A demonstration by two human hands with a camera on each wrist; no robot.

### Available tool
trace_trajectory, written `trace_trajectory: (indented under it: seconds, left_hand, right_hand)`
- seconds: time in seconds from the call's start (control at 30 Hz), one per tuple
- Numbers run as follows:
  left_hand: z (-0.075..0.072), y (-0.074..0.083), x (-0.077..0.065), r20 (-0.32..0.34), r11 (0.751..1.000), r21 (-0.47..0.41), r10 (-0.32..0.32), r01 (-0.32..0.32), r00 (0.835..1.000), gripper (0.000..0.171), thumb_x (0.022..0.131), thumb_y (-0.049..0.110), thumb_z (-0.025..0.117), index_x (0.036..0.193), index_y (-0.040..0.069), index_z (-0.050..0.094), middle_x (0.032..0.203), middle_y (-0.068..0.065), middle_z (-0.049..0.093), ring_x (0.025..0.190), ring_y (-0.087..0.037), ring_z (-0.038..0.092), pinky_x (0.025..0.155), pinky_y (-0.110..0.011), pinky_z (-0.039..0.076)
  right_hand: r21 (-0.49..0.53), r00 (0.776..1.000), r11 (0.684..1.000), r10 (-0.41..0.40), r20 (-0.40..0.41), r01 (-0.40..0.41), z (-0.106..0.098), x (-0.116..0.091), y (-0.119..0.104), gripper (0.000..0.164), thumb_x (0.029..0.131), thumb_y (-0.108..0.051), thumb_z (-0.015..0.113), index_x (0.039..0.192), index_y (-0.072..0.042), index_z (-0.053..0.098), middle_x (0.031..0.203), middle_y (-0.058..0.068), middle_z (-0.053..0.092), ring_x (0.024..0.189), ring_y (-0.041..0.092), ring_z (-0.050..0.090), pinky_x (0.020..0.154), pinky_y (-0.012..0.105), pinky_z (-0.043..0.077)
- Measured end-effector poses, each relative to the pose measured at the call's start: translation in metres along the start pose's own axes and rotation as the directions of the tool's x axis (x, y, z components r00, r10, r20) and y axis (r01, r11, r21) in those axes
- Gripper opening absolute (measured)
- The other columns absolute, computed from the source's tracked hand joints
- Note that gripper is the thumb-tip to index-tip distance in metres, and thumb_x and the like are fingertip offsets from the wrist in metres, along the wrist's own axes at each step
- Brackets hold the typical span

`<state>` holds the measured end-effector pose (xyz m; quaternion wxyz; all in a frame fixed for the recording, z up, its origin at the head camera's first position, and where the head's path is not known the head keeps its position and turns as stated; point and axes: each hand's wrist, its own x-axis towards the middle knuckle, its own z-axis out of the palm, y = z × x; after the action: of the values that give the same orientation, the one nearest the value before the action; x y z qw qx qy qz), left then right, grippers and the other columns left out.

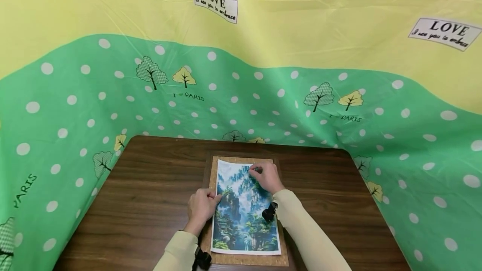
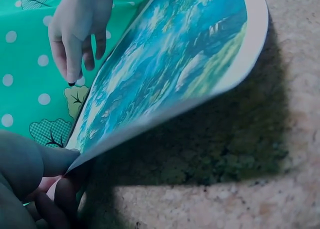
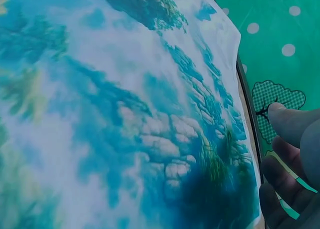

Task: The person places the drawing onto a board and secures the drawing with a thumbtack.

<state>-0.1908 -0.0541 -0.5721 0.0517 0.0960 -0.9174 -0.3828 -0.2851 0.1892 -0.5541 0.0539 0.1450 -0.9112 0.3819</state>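
A rectangular paper print of blue-green mountains [image 1: 244, 210] is lying over a tan cork board [image 1: 248, 259], midway between the left and right edges of a dark brown wood-grain surface [image 1: 150, 187]. The left hand's [image 1: 202, 205] grip is clamping the print's raised left edge; the right hand [image 1: 266, 175] is hovering above, pinching a small black object [image 2: 71, 84].

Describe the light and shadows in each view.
Head view: bright light across the landscape print; left wrist view: cool cast, dark shadow on the cork board beneath the print's lifted edge; right wrist view: bluish and dim, an apparent shadow darkening the print near the right hand's fingers.
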Motion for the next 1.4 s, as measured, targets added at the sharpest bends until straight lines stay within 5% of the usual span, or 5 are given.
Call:
trace_trajectory:
  seconds: [0.97,1.4]
  left_hand:
    - [0.001,-0.002,0.003,0.023,1.0,-0.007,-0.027,0.028,0.999,0.042,0.087,0.038,0.079,0.056,0.022,0.056,0.05,0.008,0.044,0.049,-0.015,0.043,0.051,-0.03,0.031]
    - [0.002,-0.004,0.004,0.016,1.0,-0.006,-0.026,0.026,1.0,0.04,0.086,0.037,0.08,0.057,0.022,0.056,0.051,0.009,0.045,0.05,-0.014,0.043,0.051,-0.029,0.031]
  right_hand:
    - [0.077,0.976,0.973,0.218,0.013,-0.218,0.02,0.03,0.011,0.008,0.093,-0.017,0.074,0.092,-0.012,0.08,0.091,0.004,0.073,0.076,0.017,0.063,0.07,0.038,0.054]
    - [-0.009,0.946,0.946,0.323,0.023,-0.323,0.024,0.035,0.0,0.013,0.095,-0.022,0.071,0.089,-0.014,0.079,0.082,0.002,0.068,0.065,0.018,0.056,0.061,0.033,0.046]
